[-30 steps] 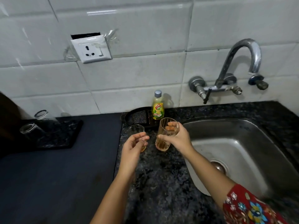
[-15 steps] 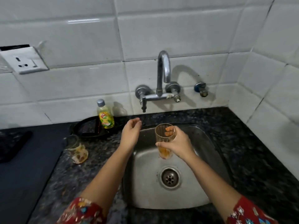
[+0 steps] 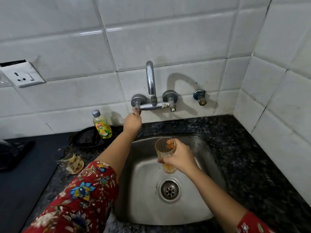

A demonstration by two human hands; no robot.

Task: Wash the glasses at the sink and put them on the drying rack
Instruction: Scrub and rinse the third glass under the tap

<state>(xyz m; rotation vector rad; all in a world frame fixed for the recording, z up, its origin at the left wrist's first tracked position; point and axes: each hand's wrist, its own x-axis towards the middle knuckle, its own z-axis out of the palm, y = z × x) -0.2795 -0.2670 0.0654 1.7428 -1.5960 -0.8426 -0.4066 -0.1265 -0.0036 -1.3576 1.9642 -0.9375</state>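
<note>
The wall tiles (image 3: 176, 39) are glossy white with grey grout lines. The surface (image 3: 252, 157) around the sink is black stone speckled with grey; at the left it gives way to a plain dark blue-grey area (image 3: 25, 190). The sink (image 3: 198, 204) is dull silver steel, and the tap (image 3: 150, 78) is bright chrome. The dish-soap bottle (image 3: 102, 127) holds yellow-green liquid under a grey cap, with a red-and-yellow label. The held glass (image 3: 165, 152) is clear and ribbed, with orange residue at its base — the glass lying on the left (image 3: 70, 161) is clear with yellowish smears. Both sleeves (image 3: 80, 199) are red, printed with blue, yellow and white flowers. The socket plate (image 3: 22, 76) is white.
</note>
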